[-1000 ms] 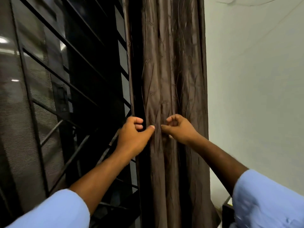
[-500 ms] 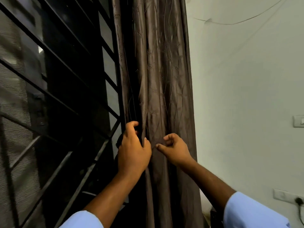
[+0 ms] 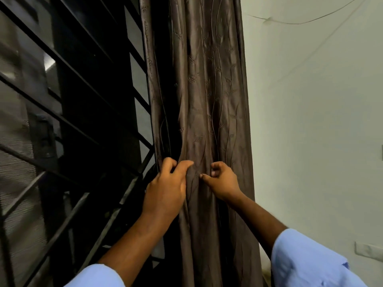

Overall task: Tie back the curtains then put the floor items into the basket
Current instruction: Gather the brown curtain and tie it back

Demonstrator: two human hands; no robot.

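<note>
Curtain (image 3: pixel 207 100) fabric, brown and glossy with a faint stitched pattern, hangs gathered into a narrow column between the dark window and the pale wall (image 3: pixel 310 121). Both hands are on it at the same height. The left hand (image 3: pixel 165 189) has its fingers curled round the column's left edge, with the thumb laid across the front folds, so its grip is closed on the cloth. Just beside it to the right, nearly touching thumb to thumb, the right hand (image 3: pixel 222 181) has its fingers bent in and its thumb pointing toward the left hand; it seems to pinch a fold or something thin against the cloth, though what lies between the fingers is too small to tell. Above the two grips the fabric puckers inward; below them it falls straight. Left of the grip stands the black window grille (image 3: pixel 83 100) with slanting bars. Light blue sleeves (image 3: pixel 306 262) cover both forearms. Right of the grip and lower, a white wall fitting (image 3: pixel 366 250) sits on the wall.
</note>
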